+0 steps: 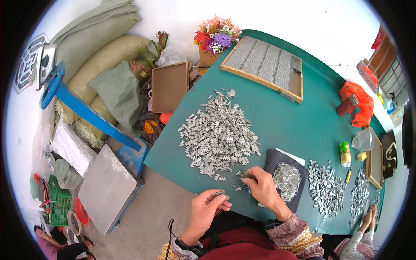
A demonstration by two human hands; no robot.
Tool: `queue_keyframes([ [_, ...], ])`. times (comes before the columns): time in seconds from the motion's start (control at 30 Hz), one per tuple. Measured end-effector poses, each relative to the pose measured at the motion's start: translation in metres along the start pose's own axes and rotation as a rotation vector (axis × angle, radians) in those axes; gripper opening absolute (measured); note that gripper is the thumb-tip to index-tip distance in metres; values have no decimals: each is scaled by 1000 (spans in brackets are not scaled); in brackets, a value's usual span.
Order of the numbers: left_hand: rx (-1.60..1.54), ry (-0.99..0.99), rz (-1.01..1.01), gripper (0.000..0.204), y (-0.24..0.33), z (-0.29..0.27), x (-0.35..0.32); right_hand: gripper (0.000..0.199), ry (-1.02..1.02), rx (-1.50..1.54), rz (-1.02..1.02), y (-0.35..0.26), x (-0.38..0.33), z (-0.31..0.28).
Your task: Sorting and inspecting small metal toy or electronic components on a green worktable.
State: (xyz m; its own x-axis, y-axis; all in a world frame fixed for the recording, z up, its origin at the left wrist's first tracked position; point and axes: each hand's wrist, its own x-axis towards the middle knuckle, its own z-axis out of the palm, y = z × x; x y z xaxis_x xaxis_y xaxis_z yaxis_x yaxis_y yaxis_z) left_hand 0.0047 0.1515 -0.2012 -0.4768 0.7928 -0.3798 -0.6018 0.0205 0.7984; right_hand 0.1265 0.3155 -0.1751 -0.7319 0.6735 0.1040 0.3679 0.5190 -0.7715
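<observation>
At lower centre, the left hand (208, 210) pinches a small metal piece (219, 193) in narrowed fingers; the right hand (264, 186) fingers grip another piece (245, 175) beside the metal heap (219, 134) on the green tabletop (294, 125).

We note the table (294, 125) under a matt green cloth-like cover. On it the clips (219, 132) look like bright metal, shiny. Behind them on the table, the tray (264, 65) has a pale wood frame. At the table's right edge, the bag (359, 102) is glossy orange plastic. Left of the table, the sacks (106, 56) show coarse woven fabric, and the cart (86, 110) blue painted metal.
</observation>
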Motion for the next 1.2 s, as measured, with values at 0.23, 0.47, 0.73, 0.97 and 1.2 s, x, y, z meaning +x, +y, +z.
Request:
queue_keyframes([
  [0.23, 43, -96, 41, 15, 0, 21, 7, 10, -59, 395, 175, -10, -30, 5],
  [0.47, 62, -139, 55, 15, -4, 25, 6, 8, 0, 519, 215, -4, -43, 18],
  [0.73, 71, -167, 36, 16, -9, 27, 6, 8, 58, 559, 288, -3, -50, 23],
  [0.97, 7, -174, -42, 22, -7, 24, 5, 9, 39, 601, 327, -5, -50, 18],
  [1.2, -38, -218, -89, 34, 0, 22, 2, 9, 28, 682, 329, -3, -51, 19],
])
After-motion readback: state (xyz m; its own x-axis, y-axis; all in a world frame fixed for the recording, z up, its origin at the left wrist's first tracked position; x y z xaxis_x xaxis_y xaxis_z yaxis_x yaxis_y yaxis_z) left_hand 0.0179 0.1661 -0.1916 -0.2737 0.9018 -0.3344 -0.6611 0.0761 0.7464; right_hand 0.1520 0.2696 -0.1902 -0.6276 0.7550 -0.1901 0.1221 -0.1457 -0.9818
